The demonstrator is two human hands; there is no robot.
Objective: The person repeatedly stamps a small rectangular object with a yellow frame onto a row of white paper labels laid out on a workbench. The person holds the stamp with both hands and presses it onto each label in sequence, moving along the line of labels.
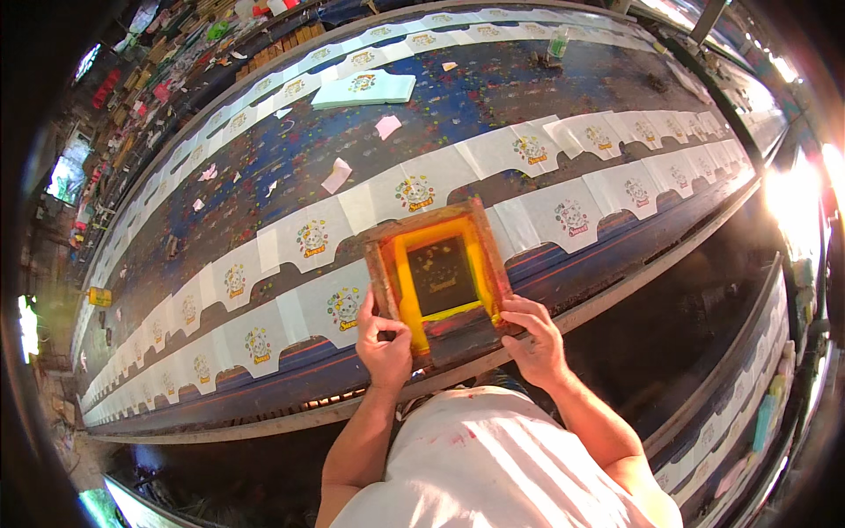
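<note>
A wooden-framed printing screen (490, 247) is held over the near edge of the long table. Yellow ink rims its dark mesh panel (442, 274), which carries a faint stencil design. My left hand (386, 350) grips the lower left corner, with a finger along the side rail. On the opposite corner, the fingers and thumb of my right hand (538, 340) hold the frame. Part of the near row of white fabric pieces is hidden behind the screen. To its left lies a piece with a colourful cat print (345, 309); the right-hand piece bears a red-lettered cat print (572, 216).
The ink-spotted table (462, 92) carries more printed rows along both long sides. On it are a pale green fabric stack (364, 92), pink scraps (337, 175), a clear bottle (558, 45) and a yellow container (100, 297). Another table (719, 422) with printed pieces stands at right.
</note>
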